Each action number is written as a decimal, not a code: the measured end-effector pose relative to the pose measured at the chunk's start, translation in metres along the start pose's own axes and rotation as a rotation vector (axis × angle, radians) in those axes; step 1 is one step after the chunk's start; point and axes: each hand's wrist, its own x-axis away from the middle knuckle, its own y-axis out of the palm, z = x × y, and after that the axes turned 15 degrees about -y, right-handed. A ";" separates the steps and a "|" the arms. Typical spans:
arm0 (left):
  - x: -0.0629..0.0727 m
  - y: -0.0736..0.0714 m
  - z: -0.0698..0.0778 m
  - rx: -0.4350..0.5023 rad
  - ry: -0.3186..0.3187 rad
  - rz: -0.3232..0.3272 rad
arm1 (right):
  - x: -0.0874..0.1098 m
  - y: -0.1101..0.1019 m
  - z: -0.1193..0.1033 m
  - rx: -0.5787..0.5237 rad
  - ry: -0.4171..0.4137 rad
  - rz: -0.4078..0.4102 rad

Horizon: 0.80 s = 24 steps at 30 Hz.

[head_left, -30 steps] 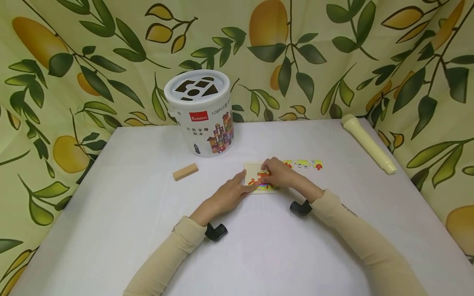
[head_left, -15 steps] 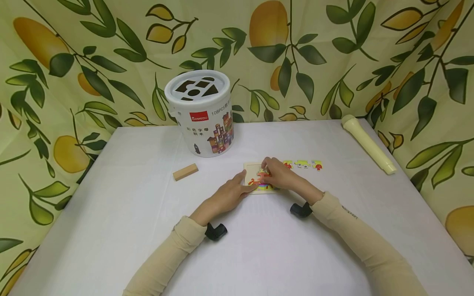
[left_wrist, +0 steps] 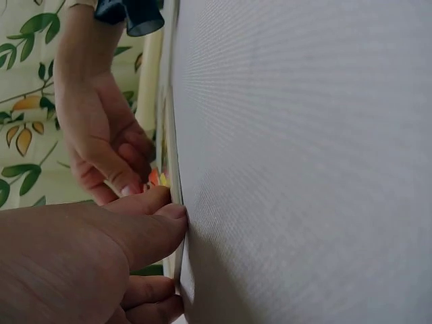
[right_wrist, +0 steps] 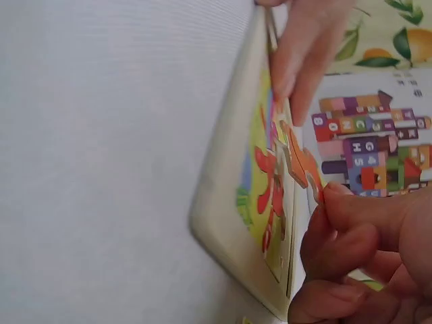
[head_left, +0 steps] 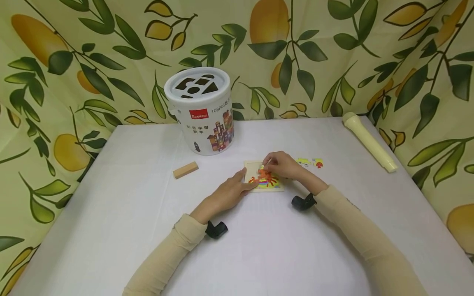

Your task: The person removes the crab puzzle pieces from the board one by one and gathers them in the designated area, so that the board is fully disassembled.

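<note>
A small wooden jigsaw board [head_left: 275,189] lies mid-table, with red and rainbow-coloured pieces in its lower part and bare wood at upper left. My left hand [head_left: 228,192] holds it at the left side, thumb reaching over the lower pieces. In the left wrist view that hand's fingertips [left_wrist: 172,212] are at the board's edge. My right hand [head_left: 284,165] pinches an orange puzzle piece [right_wrist: 305,162] between thumb and finger. The right wrist view shows this piece tilted over the board, its lower end near the laid pieces; whether it touches them I cannot tell.
Loose puzzle pieces [head_left: 317,163] lie right of the right hand, partly hidden by it. A white block bucket [head_left: 207,119] stands behind, with a wooden block [head_left: 186,169] in front of it. A cream toy microphone [head_left: 370,142] lies at the back right.
My right hand has shifted slightly up and right, lifting the orange piece at a tilt and uncovering the board's right side. It now hides the leftmost loose piece. The left hand stays put.
</note>
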 end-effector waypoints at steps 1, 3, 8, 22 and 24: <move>-0.001 0.000 0.000 0.001 0.002 0.003 | -0.002 -0.002 0.002 -0.012 0.020 0.004; -0.002 -0.001 0.000 0.004 0.004 0.002 | -0.004 -0.005 0.003 -0.030 0.060 0.008; -0.003 -0.001 0.001 0.007 0.000 -0.013 | -0.003 -0.010 0.007 -0.070 0.125 0.019; -0.002 0.000 0.001 0.013 -0.018 -0.011 | 0.038 -0.040 0.029 -0.076 0.208 0.115; -0.001 0.000 0.000 0.017 -0.028 -0.012 | 0.047 -0.046 0.036 -0.072 0.206 0.130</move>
